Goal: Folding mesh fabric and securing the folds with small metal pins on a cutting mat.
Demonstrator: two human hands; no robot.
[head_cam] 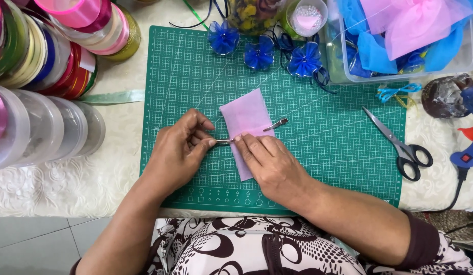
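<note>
A folded strip of pale pink sheer fabric (245, 116) lies on the green cutting mat (323, 142). A thin metal hair clip (275, 125) runs across the fabric, its far end sticking out at the right. My left hand (181, 150) pinches the near end of the clip between thumb and fingers. My right hand (269, 165) lies flat on the lower part of the fabric, with its fingertips pressing where clip and fabric meet.
Three blue ribbon flowers (259, 53) sit along the mat's far edge. Black-handled scissors (399, 145) lie on the mat's right side, a blue glue gun (471, 137) beyond them. Ribbon spools (48, 56) crowd the left; a clear bin of blue and pink fabric (404, 35) stands far right.
</note>
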